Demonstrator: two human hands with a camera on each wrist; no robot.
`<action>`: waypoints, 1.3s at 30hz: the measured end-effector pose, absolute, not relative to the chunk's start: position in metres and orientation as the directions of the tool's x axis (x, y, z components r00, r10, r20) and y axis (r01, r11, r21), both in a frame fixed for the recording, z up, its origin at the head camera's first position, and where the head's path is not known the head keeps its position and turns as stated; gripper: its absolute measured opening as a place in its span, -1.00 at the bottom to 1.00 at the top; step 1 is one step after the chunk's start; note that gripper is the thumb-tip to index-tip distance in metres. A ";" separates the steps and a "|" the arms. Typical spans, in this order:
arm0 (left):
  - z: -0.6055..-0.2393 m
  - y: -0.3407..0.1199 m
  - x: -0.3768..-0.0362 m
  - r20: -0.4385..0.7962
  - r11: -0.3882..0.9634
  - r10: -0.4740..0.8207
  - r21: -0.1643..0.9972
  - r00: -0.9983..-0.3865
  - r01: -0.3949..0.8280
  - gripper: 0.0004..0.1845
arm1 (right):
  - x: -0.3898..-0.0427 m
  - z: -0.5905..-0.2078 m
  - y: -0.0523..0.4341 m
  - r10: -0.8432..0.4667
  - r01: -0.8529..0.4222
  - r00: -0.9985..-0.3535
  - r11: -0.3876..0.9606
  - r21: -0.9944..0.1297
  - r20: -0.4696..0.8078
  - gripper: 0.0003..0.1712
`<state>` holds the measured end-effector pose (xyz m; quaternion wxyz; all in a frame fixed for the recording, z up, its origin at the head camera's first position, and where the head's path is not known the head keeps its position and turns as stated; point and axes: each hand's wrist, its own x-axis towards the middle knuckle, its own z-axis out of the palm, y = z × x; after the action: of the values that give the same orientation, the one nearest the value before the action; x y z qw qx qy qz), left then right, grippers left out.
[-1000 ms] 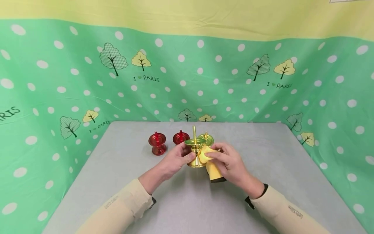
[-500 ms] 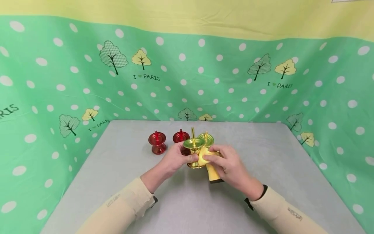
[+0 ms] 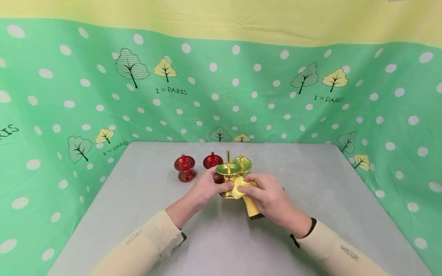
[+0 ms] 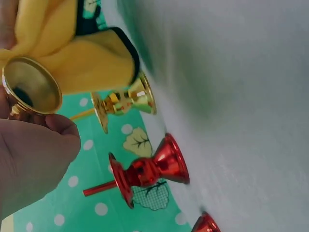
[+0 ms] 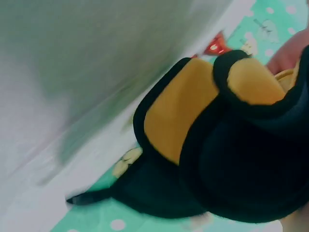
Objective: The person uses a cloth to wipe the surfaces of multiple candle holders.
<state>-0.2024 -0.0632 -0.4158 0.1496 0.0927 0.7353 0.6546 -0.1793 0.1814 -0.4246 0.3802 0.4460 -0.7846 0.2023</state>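
Near the tabletop's (image 3: 145, 214) middle, the left hand (image 3: 206, 188) grips a gold candlestick (image 3: 228, 177); the right hand (image 3: 268, 195) pinches a yellow cloth (image 3: 246, 194) against its stem, fingers curled.

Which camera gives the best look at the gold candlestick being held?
The head view: the gold candlestick shows whole, its pin upright, between the left hand and the yellow cloth. The left wrist view shows only its hollow base close up. The right wrist view is almost all cloth, with a gold sliver.
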 end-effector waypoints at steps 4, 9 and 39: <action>-0.416 -0.061 -0.202 -0.090 0.109 0.371 0.993 -0.924 -0.053 -0.50 | -0.185 -0.431 0.184 -0.525 -0.837 -0.357 0.547 -0.016 0.772 -0.66; -0.416 -0.064 -0.203 -0.082 0.091 0.433 0.995 -0.898 -0.047 -0.55 | -0.190 -0.436 0.189 -0.532 -0.838 -0.399 0.543 -0.060 0.747 -0.81; -0.415 -0.051 -0.202 -0.085 -0.003 0.206 0.996 -0.975 -0.087 -0.30 | -0.168 -0.423 0.176 -0.606 -0.834 -0.231 0.526 0.166 0.761 -0.70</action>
<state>-0.2019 -0.0509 -0.4148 0.1036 0.0426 0.6983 0.7069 -0.1680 0.1760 -0.4232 0.4084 0.4664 -0.7721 0.1395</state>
